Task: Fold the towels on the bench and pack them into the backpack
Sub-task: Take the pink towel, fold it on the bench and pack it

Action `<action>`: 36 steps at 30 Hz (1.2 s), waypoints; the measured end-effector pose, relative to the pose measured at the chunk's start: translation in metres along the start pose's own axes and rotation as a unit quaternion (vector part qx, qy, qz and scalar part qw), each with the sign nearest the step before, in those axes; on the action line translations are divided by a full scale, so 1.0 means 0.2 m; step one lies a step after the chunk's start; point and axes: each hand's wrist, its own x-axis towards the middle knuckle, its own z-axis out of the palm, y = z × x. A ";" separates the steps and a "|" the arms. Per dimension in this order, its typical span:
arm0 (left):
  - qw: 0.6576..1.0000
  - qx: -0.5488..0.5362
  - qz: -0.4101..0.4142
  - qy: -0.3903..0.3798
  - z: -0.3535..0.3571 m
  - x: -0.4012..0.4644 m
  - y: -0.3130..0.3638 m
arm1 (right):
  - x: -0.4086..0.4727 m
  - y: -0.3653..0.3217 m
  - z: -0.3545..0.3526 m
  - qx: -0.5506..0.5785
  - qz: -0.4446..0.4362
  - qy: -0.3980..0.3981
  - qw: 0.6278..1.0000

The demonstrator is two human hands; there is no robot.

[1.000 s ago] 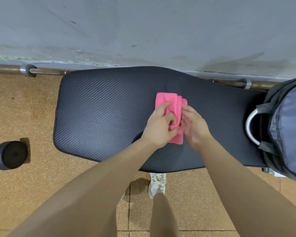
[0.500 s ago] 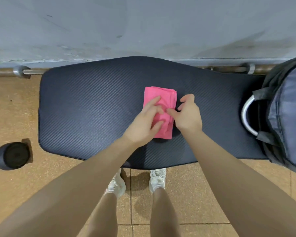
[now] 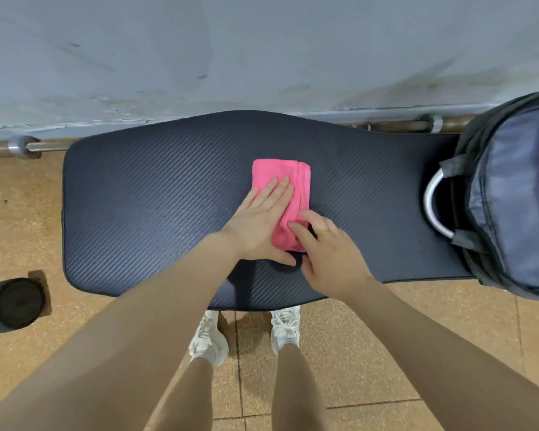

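While our left hand (image 3: 259, 222) lies flat with straight fingers pressing the folded pink towel (image 3: 282, 194) onto the middle of the dark bench (image 3: 156, 213), our right hand (image 3: 330, 256) curls at the towel's near right corner; we cannot tell whether it pinches the cloth. Both hands hide the towel's near end. At the bench's right end the grey backpack (image 3: 520, 194) is cut off by the frame.

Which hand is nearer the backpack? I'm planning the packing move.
Right. The right hand grips the towel's backpack-side edge; the left hand presses flat farther from the backpack.
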 end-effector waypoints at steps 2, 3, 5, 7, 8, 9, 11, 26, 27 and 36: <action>0.989 -0.146 0.005 -0.027 -0.08 -0.04 -0.03 | 0.00 -0.01 0.01 -0.035 0.017 -0.024 0.999; 0.980 -0.195 0.009 -0.031 -0.11 -0.06 -0.04 | 0.01 -0.02 0.02 -0.049 0.023 -0.026 0.998; 0.973 -0.228 0.016 -0.039 -0.16 -0.10 -0.06 | 0.05 -0.04 0.03 -0.069 0.033 -0.014 0.997; 0.974 -0.219 0.015 -0.049 -0.17 -0.14 -0.09 | 0.08 -0.07 0.00 -0.071 0.030 -0.001 0.997; 0.977 -0.207 0.014 -0.057 -0.17 -0.17 -0.11 | 0.08 -0.08 -0.02 -0.062 0.022 0.004 0.998; 0.979 -0.193 0.015 -0.067 -0.17 -0.20 -0.11 | 0.08 -0.10 -0.04 -0.043 0.020 0.004 0.999; 0.977 -0.192 0.022 -0.087 -0.18 -0.27 -0.10 | 0.05 -0.14 -0.12 0.038 0.057 -0.009 0.998; 0.932 -0.262 0.253 0.002 -0.71 -0.60 0.54 | -0.24 -0.37 -0.99 0.697 0.426 0.054 0.574; 0.934 -0.247 0.256 0.000 -0.73 -0.59 0.57 | -0.26 -0.36 -1.02 0.688 0.424 0.057 0.585; 0.937 -0.316 0.143 -0.036 -0.75 -0.32 1.01 | -0.52 -0.07 -1.13 0.736 0.355 0.209 0.537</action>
